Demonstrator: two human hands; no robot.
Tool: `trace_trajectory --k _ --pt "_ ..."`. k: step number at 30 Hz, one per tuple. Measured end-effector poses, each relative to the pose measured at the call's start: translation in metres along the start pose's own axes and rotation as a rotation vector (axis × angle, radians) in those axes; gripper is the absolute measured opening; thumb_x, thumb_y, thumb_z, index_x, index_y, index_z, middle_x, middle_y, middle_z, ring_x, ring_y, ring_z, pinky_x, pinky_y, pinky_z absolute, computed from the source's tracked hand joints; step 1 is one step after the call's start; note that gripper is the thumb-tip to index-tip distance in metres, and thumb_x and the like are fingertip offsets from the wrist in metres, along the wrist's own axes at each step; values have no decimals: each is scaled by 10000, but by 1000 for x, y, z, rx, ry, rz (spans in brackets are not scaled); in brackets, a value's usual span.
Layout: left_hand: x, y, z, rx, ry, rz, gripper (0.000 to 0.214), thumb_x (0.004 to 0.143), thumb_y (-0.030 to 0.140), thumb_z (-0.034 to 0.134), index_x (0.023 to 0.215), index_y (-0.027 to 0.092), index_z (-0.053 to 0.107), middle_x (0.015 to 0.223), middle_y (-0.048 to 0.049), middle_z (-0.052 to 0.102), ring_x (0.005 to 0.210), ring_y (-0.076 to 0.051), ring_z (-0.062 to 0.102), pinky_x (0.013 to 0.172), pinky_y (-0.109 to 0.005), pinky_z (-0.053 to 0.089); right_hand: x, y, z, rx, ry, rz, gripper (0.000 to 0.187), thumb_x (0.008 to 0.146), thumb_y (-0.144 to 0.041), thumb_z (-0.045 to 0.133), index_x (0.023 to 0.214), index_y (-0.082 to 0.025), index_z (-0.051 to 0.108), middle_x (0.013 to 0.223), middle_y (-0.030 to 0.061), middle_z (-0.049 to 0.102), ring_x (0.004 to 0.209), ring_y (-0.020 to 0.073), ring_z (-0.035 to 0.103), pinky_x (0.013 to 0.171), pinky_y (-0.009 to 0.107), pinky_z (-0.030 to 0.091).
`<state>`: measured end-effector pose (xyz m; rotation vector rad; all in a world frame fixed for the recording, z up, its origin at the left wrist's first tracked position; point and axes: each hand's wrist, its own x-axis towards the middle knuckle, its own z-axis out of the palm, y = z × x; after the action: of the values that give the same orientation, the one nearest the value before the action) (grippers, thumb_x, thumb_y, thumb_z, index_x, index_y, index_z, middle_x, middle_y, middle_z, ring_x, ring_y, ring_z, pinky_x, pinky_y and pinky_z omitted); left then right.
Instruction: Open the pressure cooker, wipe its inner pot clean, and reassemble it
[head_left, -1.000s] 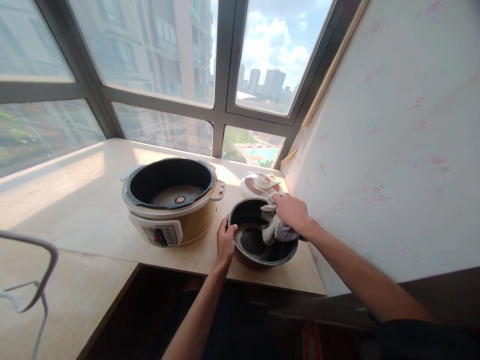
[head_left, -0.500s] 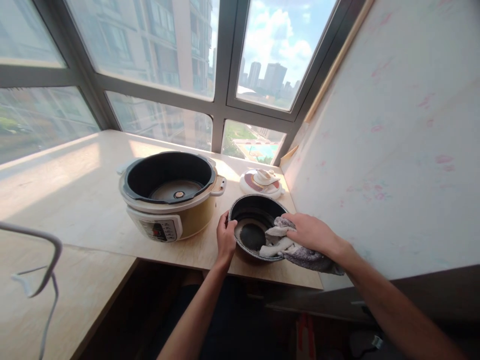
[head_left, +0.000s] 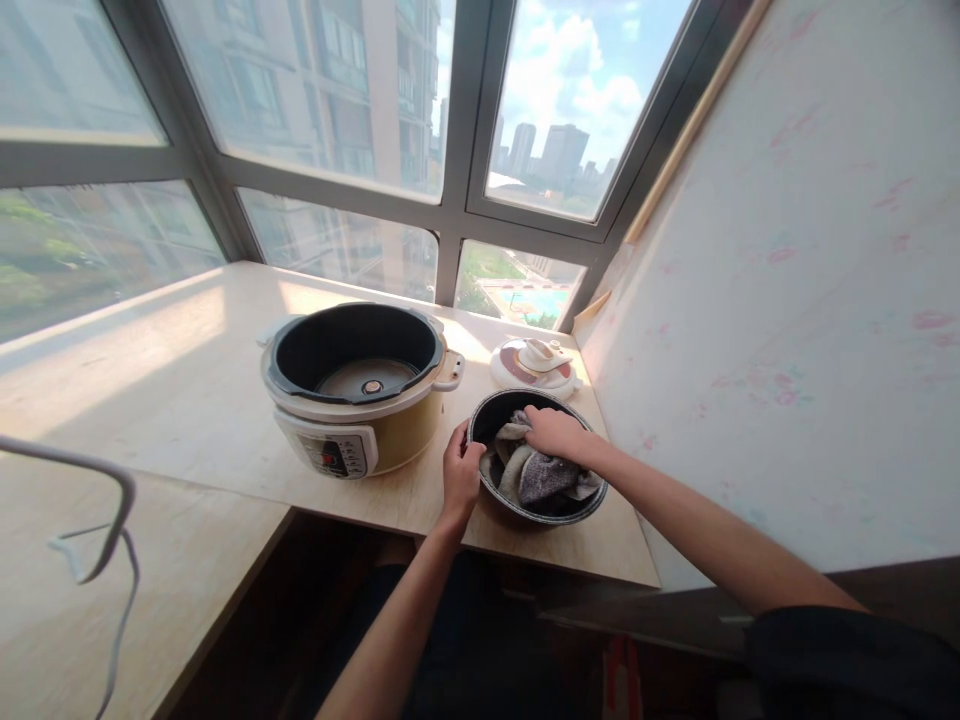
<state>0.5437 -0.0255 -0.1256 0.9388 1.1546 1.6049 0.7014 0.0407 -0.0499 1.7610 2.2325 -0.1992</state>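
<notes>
A dark inner pot stands on the wooden counter near its front right corner. My left hand grips the pot's left rim, fingers closed over the edge. My right hand reaches into the pot and presses a grey and white cloth against its inside. The cloth covers most of the pot's bottom. To the left stands the yellow cooker body, open, with its heating plate showing.
The cooker's white lid lies behind the pot, by the window. A pale wall rises close on the right. The wooden counter stretches left under the windows. A white wire frame hangs at the lower left.
My right hand moved the cloth from the pot's near right rim back inside and toward the far side. The left hand kept its hold on the rim.
</notes>
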Motion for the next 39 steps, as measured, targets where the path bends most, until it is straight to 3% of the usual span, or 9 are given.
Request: trace_trajectory --k 5,10,16,19,22,24,30,39 --pt "-1 0 1 -15 25 -6 362 715 208 550 1047 183 694 972 -44 705 957 -231 613 910 -324 463 24 -23 24 24 -18 -96 375 915 -268 538 1252 -105 553 1166 239 681 1030 357 700 794 398 523" --pt "-1 -1 4 -43 60 -11 381 699 218 553 1048 163 696 1002 -57 715 932 -222 620 886 -322 473 22 -43 35 64 -51 -265 610 819 -427 717 1320 -134 527 1236 201 654 1056 333 686 832 353 520" --pt "-3 1 8 -57 127 -49 365 688 217 554 1017 152 700 1007 -67 722 951 -227 631 902 -325 474 9 -38 39 68 -208 -604 533 784 -244 695 1302 -171 592 1170 159 702 1031 327 693 819 352 516" --pt "-3 2 8 -45 136 -63 370 683 209 551 1014 146 703 984 -63 719 920 -213 628 868 -309 476 3 -32 36 -12 -334 -693 577 741 -166 677 1312 -193 600 1148 144 723 1018 327 700 798 358 520" --pt "-4 4 7 -27 125 -73 372 691 213 555 1023 143 706 984 -62 716 899 -204 624 836 -298 473 -3 -26 31 -158 -452 -654 641 688 -154 721 1316 -217 606 1173 135 723 1037 336 700 773 359 530" --pt "-4 4 7 -22 123 -76 377 690 218 562 1030 142 706 978 -62 713 881 -200 619 818 -294 470 -7 -22 29 -271 -454 -579 617 703 -153 736 1307 -199 616 1162 150 729 1040 347 703 769 372 534" --pt "-4 4 6 10 128 -58 378 679 210 565 1022 148 711 921 -41 694 824 -180 592 769 -271 456 -7 -16 30 -367 -287 -419 355 867 -99 603 1214 -133 668 1086 193 743 1027 343 720 802 410 546" --pt "-4 6 5 10 95 -23 369 663 186 551 986 164 727 863 -18 681 767 -162 578 718 -251 448 32 -9 33 -281 -46 -273 358 919 -98 511 1265 -90 603 1132 247 706 1060 352 704 820 426 550"
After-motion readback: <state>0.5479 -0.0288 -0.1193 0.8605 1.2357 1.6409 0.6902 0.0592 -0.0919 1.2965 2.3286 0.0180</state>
